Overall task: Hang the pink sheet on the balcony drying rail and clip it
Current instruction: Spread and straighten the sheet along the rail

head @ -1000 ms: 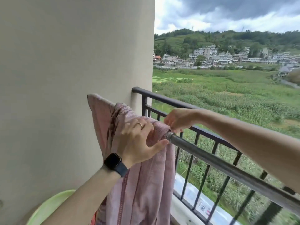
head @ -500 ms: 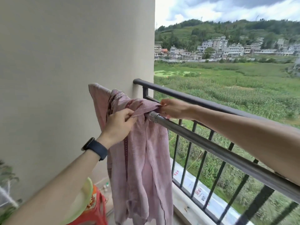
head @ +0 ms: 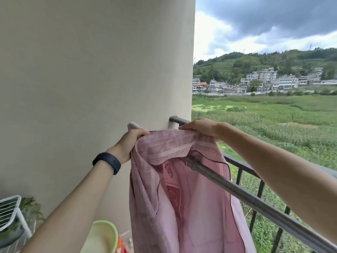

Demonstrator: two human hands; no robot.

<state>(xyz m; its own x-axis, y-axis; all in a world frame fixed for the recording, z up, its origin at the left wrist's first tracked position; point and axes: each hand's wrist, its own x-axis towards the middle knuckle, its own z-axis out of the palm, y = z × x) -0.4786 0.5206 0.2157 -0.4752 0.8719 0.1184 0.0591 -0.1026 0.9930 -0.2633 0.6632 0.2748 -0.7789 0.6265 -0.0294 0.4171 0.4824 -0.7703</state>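
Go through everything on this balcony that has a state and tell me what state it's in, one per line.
pink sheet: draped over the rail, top edge lifted and stretched between both hands, no clip visible
drying rail: bare right of the sheet
left hand: gripping the sheet's edge
right hand: gripping the sheet's edge
green basin: partly in view, contents not visible

Head-worn view, forward, close over hands (head: 200, 127)

Plain beige wall (head: 87, 73) left; beyond the dark railing (head: 242, 166), green fields (head: 273, 121) (overcast sky).
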